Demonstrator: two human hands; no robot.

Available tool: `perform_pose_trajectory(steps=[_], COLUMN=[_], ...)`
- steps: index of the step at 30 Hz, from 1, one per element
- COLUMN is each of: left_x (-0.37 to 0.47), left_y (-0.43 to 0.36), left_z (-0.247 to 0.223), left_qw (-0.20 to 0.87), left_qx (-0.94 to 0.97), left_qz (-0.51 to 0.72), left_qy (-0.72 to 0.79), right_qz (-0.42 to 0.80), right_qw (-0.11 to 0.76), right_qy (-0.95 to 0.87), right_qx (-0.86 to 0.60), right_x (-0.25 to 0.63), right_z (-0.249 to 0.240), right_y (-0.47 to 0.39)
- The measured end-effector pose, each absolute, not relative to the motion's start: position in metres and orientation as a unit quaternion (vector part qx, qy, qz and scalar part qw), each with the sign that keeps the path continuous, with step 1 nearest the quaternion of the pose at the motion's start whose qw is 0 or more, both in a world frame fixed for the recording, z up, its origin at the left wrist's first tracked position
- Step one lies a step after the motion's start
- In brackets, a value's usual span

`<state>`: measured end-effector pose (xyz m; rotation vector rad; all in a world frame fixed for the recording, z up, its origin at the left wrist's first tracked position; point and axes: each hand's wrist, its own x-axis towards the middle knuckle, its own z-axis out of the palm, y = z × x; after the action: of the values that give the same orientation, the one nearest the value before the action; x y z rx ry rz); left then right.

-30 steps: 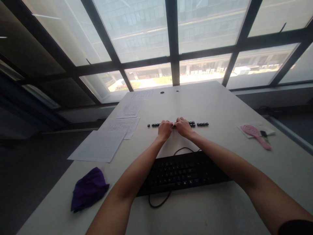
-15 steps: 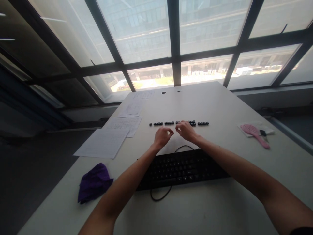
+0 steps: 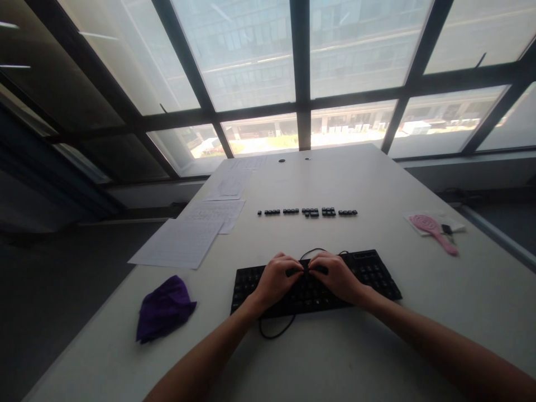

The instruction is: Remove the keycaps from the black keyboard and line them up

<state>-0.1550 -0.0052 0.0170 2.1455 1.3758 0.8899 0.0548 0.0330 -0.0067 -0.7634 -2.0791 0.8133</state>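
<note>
A black keyboard point(image 3: 379, 279) lies across the near middle of the white table. Over its upper middle part, my left hand point(image 3: 280, 279) and my right hand point(image 3: 335, 276) face each other with the fingertips almost meeting. Thumb and fingers of each hand are pinched together at the keys; whatever lies between them is too small to make out. Beyond the keyboard, small black keycaps point(image 3: 310, 213) stand in a row of separate groups. A black cable point(image 3: 276, 336) loops out from under the keyboard's near edge.
On the left of the table point(image 3: 335, 357) are a purple cloth point(image 3: 165, 310) and written paper sheets point(image 3: 178, 243). A pink hairbrush point(image 3: 431, 228) rests at the right on a white packet, beside a small dark item. Large windows rise behind the far edge.
Both hands have come back from the keycap row to the keyboard. More keycaps show in the row where my right hand covered them.
</note>
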Motion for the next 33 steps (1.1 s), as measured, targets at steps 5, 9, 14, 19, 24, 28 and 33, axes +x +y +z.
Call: perform_pose_trajectory(steps=[5,9,14,19,24,28,33], left_x=[-0.156,-0.156,-0.154,-0.152,-0.151,-0.151,-0.151], left_y=[-0.005,-0.006,-0.006,-0.010,-0.016,-0.016,-0.019], left_z=[0.012,0.008,0.007,0.011,0.012,0.010,0.007], left_qw=[0.189,0.154,0.116,0.117,0.113,0.103,0.100], left_qx=[0.789,0.810,0.825,0.829,0.831,0.835,0.835], left_qz=[0.318,0.309,0.295,0.278,0.267,0.263,0.258], left_qy=[0.491,0.475,0.467,0.471,0.475,0.472,0.475], right_qz=[0.299,0.265,0.233,0.207,0.187,0.180,0.169], right_qw=[0.382,0.372,0.366,0.334,0.314,0.304,0.296], right_qy=[-0.824,-0.845,-0.859,-0.873,-0.880,-0.882,-0.886], right_qx=[-0.291,-0.278,-0.271,-0.288,-0.302,-0.311,-0.316], right_x=[0.052,0.052,0.053,0.054,0.055,0.056,0.056], right_z=[-0.012,-0.014,-0.013,-0.006,-0.002,-0.002,-0.002], right_y=[0.035,0.034,0.032,0.027,0.022,0.021,0.020])
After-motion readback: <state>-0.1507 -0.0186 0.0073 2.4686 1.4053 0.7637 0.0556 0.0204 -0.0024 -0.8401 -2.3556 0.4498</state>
